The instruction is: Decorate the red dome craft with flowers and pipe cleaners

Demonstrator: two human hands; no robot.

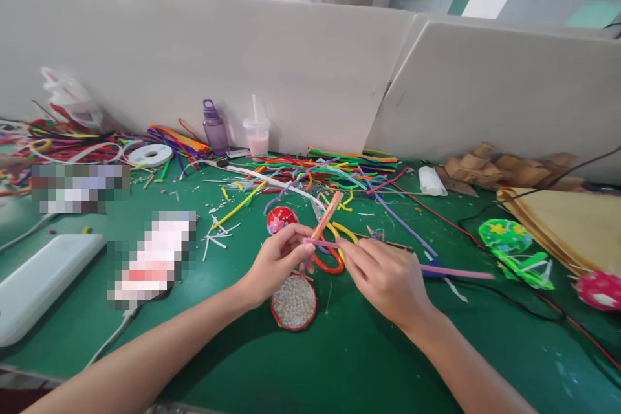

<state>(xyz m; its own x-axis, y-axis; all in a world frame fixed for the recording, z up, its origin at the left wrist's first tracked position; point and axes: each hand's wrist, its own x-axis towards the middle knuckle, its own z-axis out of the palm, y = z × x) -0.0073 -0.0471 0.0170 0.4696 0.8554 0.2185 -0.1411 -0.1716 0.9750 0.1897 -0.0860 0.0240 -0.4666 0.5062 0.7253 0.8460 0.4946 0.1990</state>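
My left hand [286,249] is closed, with a peach-coloured stick-like piece [328,213] slanting up from its fingertips; its exact kind is unclear. A pink pipe cleaner [324,243] stretches from those fingertips into my right hand [385,275], whose fingers are closed round it. The pipe cleaner's long tail [460,272] sticks out to the right, past my knuckles. Scissors [330,266] with orange and yellow handles lie behind my hands, partly hidden. Just below my left hand is a round, red-rimmed dish of white beads [294,301]. A red dotted mushroom-like piece [281,218] sits beyond it.
Loose pipe cleaners [334,174] in many colours heap at the back. A purple bottle [215,129] and a lidded cup [257,136] stand by the partition. Left are a white power bank [48,284] and blurred phone-like items. Cords and green craft pieces [514,246] lie right.
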